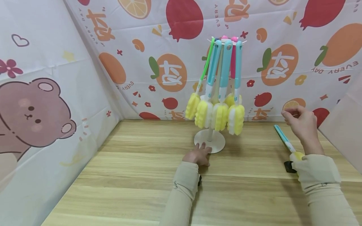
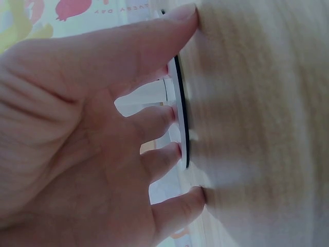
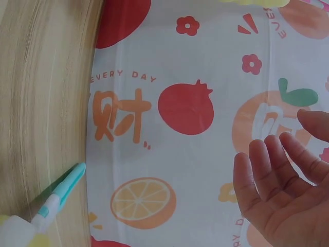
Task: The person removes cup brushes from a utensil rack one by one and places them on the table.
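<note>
A white stand with a round base holds several hanging sponge bottle brushes with yellow-and-white heads and mostly turquoise handles; one handle is green, another pink. My left hand rests at the front of the base, fingers spread, some fingertips touching the base's rim and others the table. Above the table at the right, my right hand is raised with loosely bent fingers and nothing in it. Below it a turquoise-handled sponge brush lies on the table, its head partly hidden by the right sleeve.
The wooden table runs back to a fruit-printed cloth. A bear-printed cloth hangs along the left side, and a pale panel stands at the right edge.
</note>
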The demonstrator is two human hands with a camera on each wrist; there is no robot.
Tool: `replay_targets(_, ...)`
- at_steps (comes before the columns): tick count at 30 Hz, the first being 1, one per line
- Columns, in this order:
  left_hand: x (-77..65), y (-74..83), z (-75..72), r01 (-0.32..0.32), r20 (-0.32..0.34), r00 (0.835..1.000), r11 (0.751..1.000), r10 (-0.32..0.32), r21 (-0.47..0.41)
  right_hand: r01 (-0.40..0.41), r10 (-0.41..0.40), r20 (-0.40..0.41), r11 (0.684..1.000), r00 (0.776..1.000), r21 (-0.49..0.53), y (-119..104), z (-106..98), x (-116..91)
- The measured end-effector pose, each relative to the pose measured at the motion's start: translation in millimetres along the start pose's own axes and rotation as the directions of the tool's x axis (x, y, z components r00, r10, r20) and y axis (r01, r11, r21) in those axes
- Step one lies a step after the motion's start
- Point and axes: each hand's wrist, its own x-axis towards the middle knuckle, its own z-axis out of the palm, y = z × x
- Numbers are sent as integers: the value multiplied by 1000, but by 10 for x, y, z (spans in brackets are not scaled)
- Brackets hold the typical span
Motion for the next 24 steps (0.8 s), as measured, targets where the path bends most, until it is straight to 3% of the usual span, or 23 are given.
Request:
replay_targets(11,-7,-1,-7,6,0,1000,1000,-6,-3,65,-62,-49,995,997,73,-104,16,18)
replay_targets(24,1,-2,2,9,-7,1000,1000,-9,6,75,-77,11,990,997,116,-263,24,17)
